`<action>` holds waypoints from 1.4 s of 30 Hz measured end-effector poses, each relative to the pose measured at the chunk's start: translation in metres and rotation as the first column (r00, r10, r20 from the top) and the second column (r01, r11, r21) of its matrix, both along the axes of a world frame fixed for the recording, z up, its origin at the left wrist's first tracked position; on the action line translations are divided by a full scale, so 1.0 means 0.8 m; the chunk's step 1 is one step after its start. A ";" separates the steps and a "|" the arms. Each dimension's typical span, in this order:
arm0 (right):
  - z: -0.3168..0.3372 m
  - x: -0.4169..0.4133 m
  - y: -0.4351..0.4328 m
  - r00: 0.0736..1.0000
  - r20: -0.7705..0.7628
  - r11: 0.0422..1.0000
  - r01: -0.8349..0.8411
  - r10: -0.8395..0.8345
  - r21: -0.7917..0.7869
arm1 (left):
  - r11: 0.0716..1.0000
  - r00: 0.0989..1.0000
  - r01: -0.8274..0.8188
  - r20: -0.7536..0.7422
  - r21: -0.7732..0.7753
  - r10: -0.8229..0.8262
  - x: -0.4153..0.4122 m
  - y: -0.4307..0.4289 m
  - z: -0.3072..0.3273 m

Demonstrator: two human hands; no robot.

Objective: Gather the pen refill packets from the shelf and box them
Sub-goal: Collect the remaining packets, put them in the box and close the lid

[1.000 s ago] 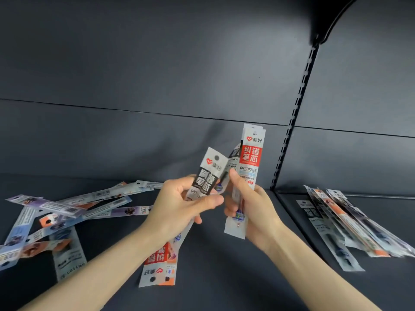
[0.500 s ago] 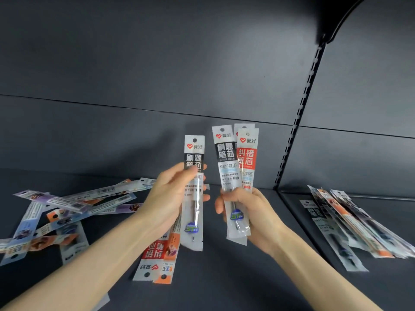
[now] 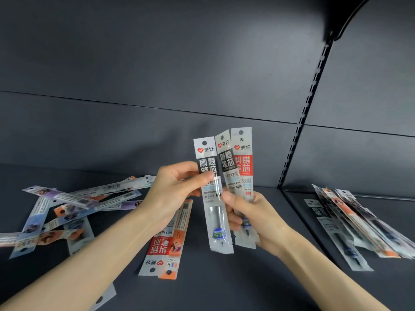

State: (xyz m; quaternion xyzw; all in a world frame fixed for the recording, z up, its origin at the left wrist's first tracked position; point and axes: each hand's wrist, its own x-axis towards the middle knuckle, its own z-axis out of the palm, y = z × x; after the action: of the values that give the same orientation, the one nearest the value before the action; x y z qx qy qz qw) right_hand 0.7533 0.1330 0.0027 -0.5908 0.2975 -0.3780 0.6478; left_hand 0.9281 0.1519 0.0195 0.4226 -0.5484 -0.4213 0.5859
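The left hand (image 3: 173,194) pinches one black-labelled packet (image 3: 216,221) upright. Beside it, the right hand (image 3: 258,218) grips a fanned pair (image 3: 241,167), one black-labelled, one red. Two more packets (image 3: 166,248) lie on the shelf (image 3: 224,283) beneath. The left scatter (image 3: 67,205) and right pile (image 3: 350,223) overlap too much to count.

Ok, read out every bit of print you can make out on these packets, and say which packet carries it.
"爱好": front packet in the left hand, middle packet and red-band packet in the right hand; upside down on the lying packet.
"刷题笔芯": front packet, partly covered; middle packet.
"纠错笔芯": red-band packet; lying packet.
"GR1103": middle packet.
"ST": refill inside the front packet.
Too blurred: scattered packets, right pile.
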 end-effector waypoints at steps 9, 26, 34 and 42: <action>-0.005 0.010 0.005 0.990 -0.079 0.990 -0.125 0.120 -0.067 | 0.997 0.999 0.023 0.040 -0.077 -0.020 -0.006 0.000 0.000; -0.003 0.014 0.011 0.979 -0.206 0.977 -0.044 0.000 -0.211 | 0.981 0.963 0.172 0.222 -0.084 -0.150 -0.030 0.007 0.011; 0.009 0.040 0.001 0.996 -0.078 0.986 -0.046 0.034 -0.157 | 0.995 0.907 0.057 0.421 -0.086 -0.016 0.027 0.025 0.035; 0.008 0.121 -0.002 0.990 -0.130 0.977 0.023 -0.051 -0.211 | 0.969 0.513 -0.224 0.858 0.106 0.024 0.211 0.041 0.001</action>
State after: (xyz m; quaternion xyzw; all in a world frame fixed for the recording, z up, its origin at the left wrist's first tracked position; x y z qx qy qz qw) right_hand 0.8504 0.1312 0.0094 -0.6740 0.3102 -0.3782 0.5535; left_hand 1.0973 0.1851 0.0205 0.6700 -0.6862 -0.1714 0.2254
